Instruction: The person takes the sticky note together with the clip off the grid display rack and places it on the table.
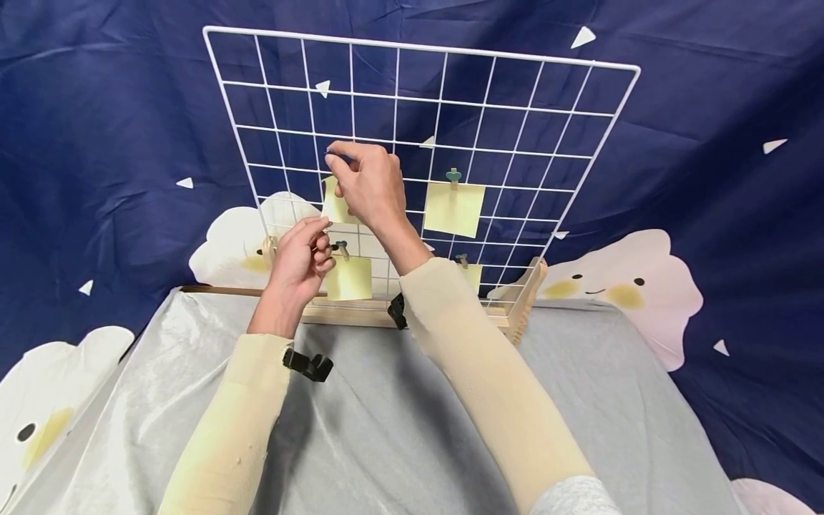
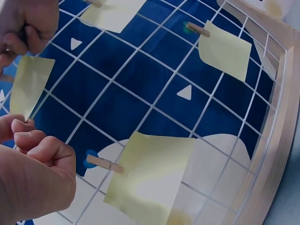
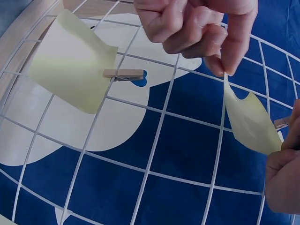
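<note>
Right wrist view: pinching yellow note [image 3: 251, 122] with left hand [image 3: 199, 23], apparently for steadiness. Holding clothespin [image 3: 281, 123] opposite that pinch with right hand [image 3: 285, 176], presumably for clipping.

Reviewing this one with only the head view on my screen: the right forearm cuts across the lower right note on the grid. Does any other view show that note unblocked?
Observer: Yes, the left wrist view shows the lower right note with nothing of the forearm across it.
Operator: And the one being handled, partly covered for me: flat or bent?
Observer: Bent. In the right wrist view the handled note bows between the left hand and the right hand.
Operator: Anything else at the right hand?
Observer: The same view shows the body of a wooden clothespin there; I cannot tell whether it grips the note.
</note>
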Demonstrator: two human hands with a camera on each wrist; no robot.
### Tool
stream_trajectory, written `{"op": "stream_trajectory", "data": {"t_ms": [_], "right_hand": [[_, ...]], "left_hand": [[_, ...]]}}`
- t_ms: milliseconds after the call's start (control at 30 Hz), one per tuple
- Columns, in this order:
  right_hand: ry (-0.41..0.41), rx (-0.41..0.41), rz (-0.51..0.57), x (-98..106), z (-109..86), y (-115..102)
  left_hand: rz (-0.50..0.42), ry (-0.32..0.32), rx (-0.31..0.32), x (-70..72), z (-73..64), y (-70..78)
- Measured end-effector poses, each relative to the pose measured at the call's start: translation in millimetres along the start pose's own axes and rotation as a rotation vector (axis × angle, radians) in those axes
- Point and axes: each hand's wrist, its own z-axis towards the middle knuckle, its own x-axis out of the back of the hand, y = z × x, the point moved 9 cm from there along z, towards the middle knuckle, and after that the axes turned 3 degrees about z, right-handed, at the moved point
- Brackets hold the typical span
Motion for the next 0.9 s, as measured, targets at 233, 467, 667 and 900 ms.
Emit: {"op": "stream_trajectory", "data": {"t_ms": [233, 467, 667, 900], "right_hand": [[0.014, 0.046, 0.062, 5, -1.6, -7], [-0.005, 0.039, 0.112, 6, -5.1, -6], [0.005, 0.045, 0.153, 11, -9.7, -1], [0.02, 0.032, 0.242, 19, -16.9, 10]], "left_hand": [[0.017, -0.013, -0.026, 0.7, -2.7, 2.7], [0.024, -0.017, -0.059, 2.6, -8.8, 7.1], [0.025, -0.039, -0.069, 1.9, -12.8, 8.1], [0.043, -0.033, -0.083, 3.8, -18.3, 9.4]]}}
